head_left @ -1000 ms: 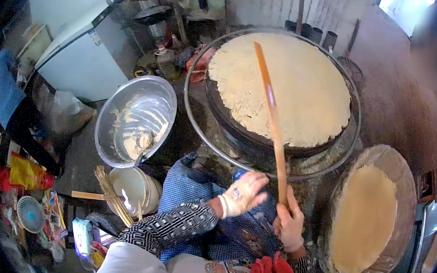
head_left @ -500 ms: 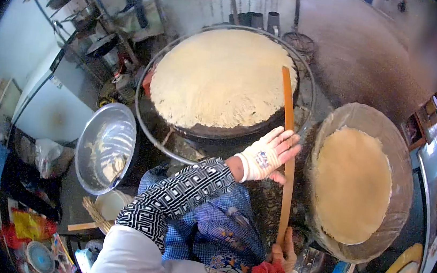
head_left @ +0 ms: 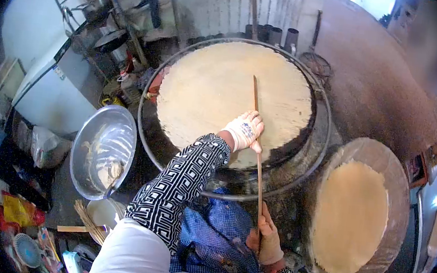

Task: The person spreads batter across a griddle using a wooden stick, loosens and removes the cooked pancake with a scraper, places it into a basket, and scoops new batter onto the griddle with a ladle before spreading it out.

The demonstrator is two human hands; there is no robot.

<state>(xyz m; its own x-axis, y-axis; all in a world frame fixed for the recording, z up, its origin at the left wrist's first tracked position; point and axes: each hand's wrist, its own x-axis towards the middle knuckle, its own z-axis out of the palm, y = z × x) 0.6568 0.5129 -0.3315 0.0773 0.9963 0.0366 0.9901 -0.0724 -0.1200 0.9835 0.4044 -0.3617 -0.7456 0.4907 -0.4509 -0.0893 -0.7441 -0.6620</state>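
Note:
A long thin wooden stick [head_left: 258,176] runs from near my body out over the round griddle, its far end over the pale batter sheet [head_left: 224,83]. My left hand [head_left: 244,131], in a fingerless white glove, is closed on the middle of the stick above the sheet's near edge. Lower down, my right hand [head_left: 269,240] grips the stick's near end, beside the blue checked apron [head_left: 213,233]. A metal ring [head_left: 318,169] surrounds the griddle.
On the right, a round, plastic-covered basket [head_left: 400,222] holds a tan flat sheet [head_left: 352,219]. A metal basin [head_left: 83,167] with batter residue stands left, above a white bucket [head_left: 104,212] with a straw brush [head_left: 87,221]. Behind are a rack and dark cylinders [head_left: 275,36].
My left hand has moved from beside the stick onto it, over the griddle. The stick now reaches over the batter sheet edge-on, and my right hand has come forward with its near end.

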